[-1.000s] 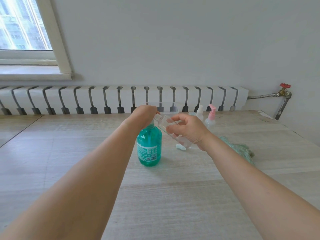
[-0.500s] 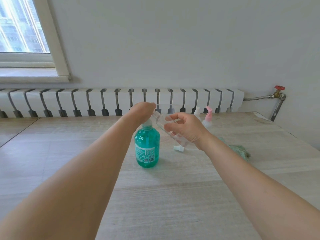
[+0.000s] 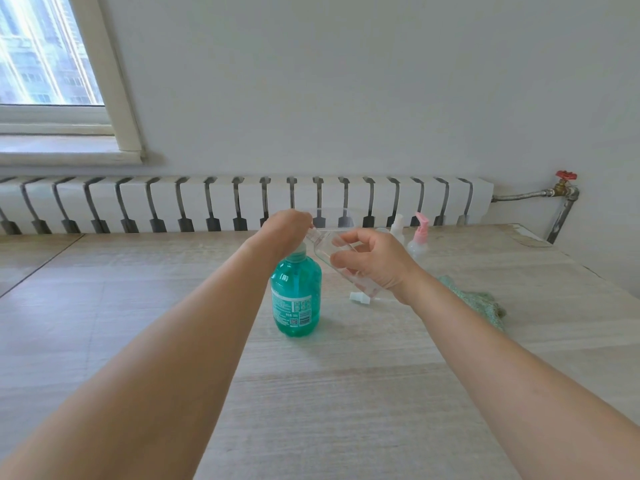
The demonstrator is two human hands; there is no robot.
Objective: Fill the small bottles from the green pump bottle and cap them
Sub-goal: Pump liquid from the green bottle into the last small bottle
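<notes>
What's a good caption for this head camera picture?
Left hand presses the green pump bottle while right hand tilts a clear bottle.

Pale wood table (image 3: 311, 393), green pump bottle (image 3: 296, 299), white cap (image 3: 356, 296), green cloth (image 3: 481, 301)

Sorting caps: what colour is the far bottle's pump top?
Pink pump top, head view.

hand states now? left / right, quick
Left hand: on top of the green pump bottle, pressing the pump head; finger pose hidden.
Right hand: holds the tilted clear small bottle, neck by the pump.
</notes>
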